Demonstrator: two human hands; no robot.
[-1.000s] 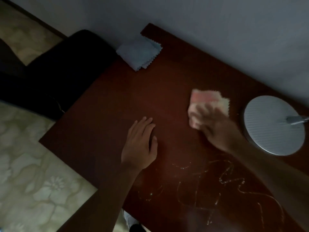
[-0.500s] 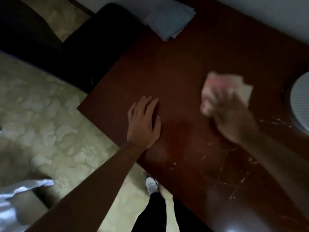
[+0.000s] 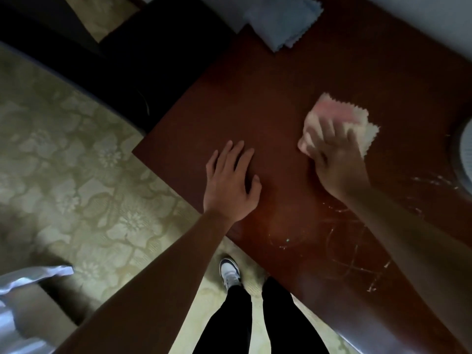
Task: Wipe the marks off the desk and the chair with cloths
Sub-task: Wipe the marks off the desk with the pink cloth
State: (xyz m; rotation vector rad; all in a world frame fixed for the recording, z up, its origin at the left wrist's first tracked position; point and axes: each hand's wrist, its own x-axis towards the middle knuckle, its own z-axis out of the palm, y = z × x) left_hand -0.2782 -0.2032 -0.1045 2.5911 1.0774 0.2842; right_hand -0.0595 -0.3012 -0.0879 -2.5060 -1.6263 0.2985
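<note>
Filling the right side of the view, the dark red-brown desk stands against a pale wall, and beyond its left edge the floor shows a pale flowered pattern. A black chair sits just off the desk's far left corner. White scribbled marks cover the desk toward its near edge, with more faint streaks by the right edge, close to a round grey lamp base that is cut off by the frame. The pink cloth lies bunched on the desk, out in the middle and beyond the marks. The right hand is on its near part, fingers curled into the fabric and gripping it, while the far scalloped edge sticks out past the fingertips. The left hand rests flat on the desk near the left edge, fingers straight and spread, holding nothing, well apart from the cloth. A folded blue cloth lies at the far corner, by the wall. Below the near edge the person's dark trousers and one white shoe stand on the floor, and something pale and shiny shows at the lower left.
</note>
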